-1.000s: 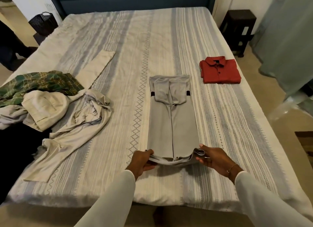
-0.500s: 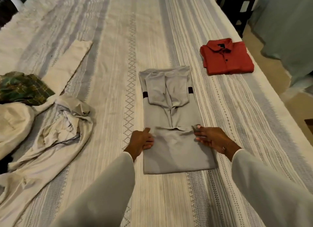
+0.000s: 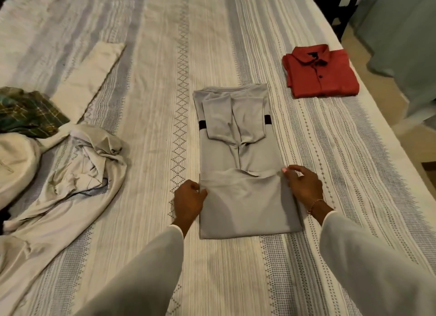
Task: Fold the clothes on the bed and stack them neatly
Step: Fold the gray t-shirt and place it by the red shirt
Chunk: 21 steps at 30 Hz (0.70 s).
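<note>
A grey shirt (image 3: 240, 150) lies flat in the middle of the bed, sleeves folded in over its chest, with its lower part doubled up over the middle. My left hand (image 3: 188, 199) grips the left end of that folded-up hem, thumb on top of the cloth. At the hem's right corner my right hand (image 3: 303, 186) pinches the fabric with its fingertips. A folded red shirt (image 3: 320, 73) lies apart at the right, near the bed's edge.
Unfolded clothes lie at the left: a crumpled beige garment (image 3: 77, 169), a green plaid one (image 3: 26, 113) and a cream trouser leg (image 3: 87, 80). The striped bedcover (image 3: 153, 56) stretches away ahead. Past the bed's right edge are a dark stool (image 3: 339, 7) and a grey-green curtain (image 3: 401, 32).
Both hands lifted the grey shirt's bottom hem from the near edge and carried it up over the middle. The view has moved closer over the bed.
</note>
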{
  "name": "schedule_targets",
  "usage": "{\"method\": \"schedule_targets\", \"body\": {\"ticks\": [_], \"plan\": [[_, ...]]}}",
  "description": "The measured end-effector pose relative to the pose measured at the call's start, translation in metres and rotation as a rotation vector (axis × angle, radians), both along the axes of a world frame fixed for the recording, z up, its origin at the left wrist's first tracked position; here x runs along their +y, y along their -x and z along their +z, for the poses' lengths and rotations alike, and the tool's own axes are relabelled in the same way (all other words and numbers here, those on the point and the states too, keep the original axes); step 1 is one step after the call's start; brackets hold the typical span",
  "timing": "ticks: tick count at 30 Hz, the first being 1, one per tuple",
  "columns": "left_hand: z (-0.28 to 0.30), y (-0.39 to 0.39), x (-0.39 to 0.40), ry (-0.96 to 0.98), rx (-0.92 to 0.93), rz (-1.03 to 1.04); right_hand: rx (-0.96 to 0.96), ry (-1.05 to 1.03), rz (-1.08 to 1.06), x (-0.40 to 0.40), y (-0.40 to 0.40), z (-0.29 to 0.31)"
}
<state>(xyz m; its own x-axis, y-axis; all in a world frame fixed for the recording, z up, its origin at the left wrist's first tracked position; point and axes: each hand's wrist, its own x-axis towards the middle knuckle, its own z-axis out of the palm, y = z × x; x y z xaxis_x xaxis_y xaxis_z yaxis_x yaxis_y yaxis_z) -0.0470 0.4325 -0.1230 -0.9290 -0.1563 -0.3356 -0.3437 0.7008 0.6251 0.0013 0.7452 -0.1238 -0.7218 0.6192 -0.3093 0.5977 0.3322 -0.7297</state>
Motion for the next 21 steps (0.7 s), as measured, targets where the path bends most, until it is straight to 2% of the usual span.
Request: {"method": "schedule_targets", "body": {"ticks": [5, 11, 14, 17, 21], "plan": [[-0.001, -0.018, -0.007, 0.105, -0.141, -0.008, -0.194, -0.058, 0.056, -0.016, -0.039, 0.000], [0.004, -0.050, -0.018, -0.105, -0.504, 0.036, -0.338, 0.056, 0.188, -0.009, -0.084, -0.012], [0.007, -0.061, -0.020, -0.238, -0.590, 0.122, -0.289, 0.259, 0.076, -0.007, -0.093, -0.016], [0.008, -0.070, -0.019, -0.332, -0.554, 0.174, -0.126, 0.472, -0.113, -0.014, -0.101, -0.004], [0.012, -0.090, -0.021, -0.498, -0.451, 0.239, -0.003, 0.426, -0.158, -0.014, -0.120, 0.003]]}}
